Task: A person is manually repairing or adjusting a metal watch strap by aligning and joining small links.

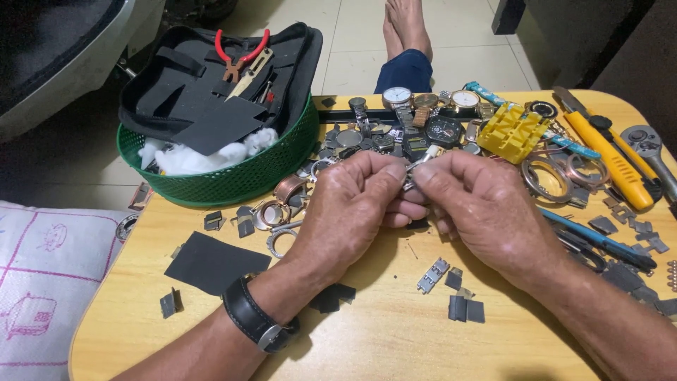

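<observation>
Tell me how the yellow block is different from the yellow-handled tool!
The yellow plastic block is short, chunky and ribbed with slots; the yellow-handled tool is long, slim and smooth. The block sits among the watches; the tool lies slanted near the table's right edge. Both are yellow and rest untouched on the wooden table.

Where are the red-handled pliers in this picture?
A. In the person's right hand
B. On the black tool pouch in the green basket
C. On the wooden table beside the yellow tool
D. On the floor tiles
B: the red-handled pliers lie on the open black tool pouch, which sits in the green basket at the table's far left.
</observation>
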